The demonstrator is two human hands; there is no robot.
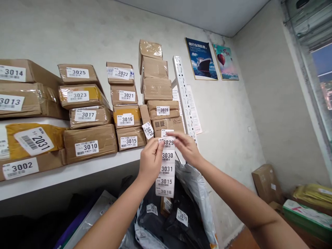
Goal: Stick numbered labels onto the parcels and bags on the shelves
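White shelf [57, 175], left to centre of frame: most boxes [107, 139] numbered. Open sack [201, 190], lower centre: black parcels [149, 221], several labelled. Top three boxes [157, 90] of the rightmost stack: no number visible, look unlabelled. Left hand [150, 160] pinches label strip [166, 175], mid-frame; right hand [188, 149] at its top corner, can't tell if gripping. Strip's 3029, 3030, 3031, 3015, 3016 unused.

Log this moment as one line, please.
left hand: holding label strip | right hand: at strip's top | behind: shelf with labeled boxes | below: open bag
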